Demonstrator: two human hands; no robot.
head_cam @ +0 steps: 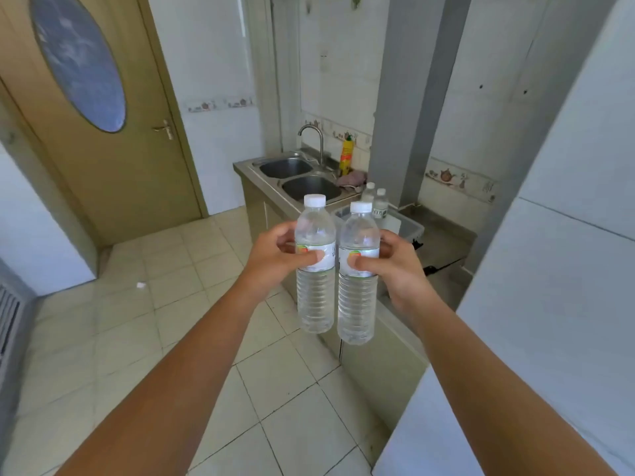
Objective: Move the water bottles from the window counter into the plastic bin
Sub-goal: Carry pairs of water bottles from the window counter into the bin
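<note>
I see my left hand [275,259] clamped round the label band of one bottle [315,269], upright over the floor; just beside it my right hand [391,266] grips a second bottle [357,280] the same way; both hold clear water; behind them a bin [409,225] on the counter [443,242] holds two more bottles [376,201]; four in all.

1. A home kitchen, small and plainly fitted
2. A steel double sink [298,176] with a curved tap [313,140] sits in a counter over cabinets
3. A yellow detergent bottle [346,154] and a cloth [351,180] stand by the sink
4. White tiled walls with a teapot-pattern border [460,179], a tiled floor [165,304], a wooden door [113,139]
</note>
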